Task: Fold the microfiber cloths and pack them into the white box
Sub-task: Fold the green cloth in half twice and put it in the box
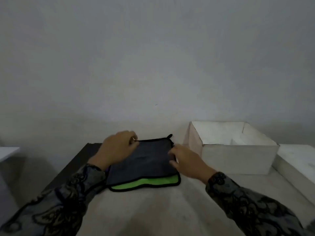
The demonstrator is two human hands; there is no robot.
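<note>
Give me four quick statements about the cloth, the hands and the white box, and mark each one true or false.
1. The cloth lies on the table, outside the white box. True.
2. The white box stands left of the cloth. False: it stands to the right.
3. The left hand is at the cloth's far edge. True.
4. The right hand reaches inside the box. False: it is at the cloth's right edge.

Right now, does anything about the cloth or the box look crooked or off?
The cloth is folded unevenly: its dark top layer stops short, so a green strip shows along the near edge. The left hand pinches the far edge; the right hand is at the right edge. The box sits upright and open, seemingly undamaged.
</note>
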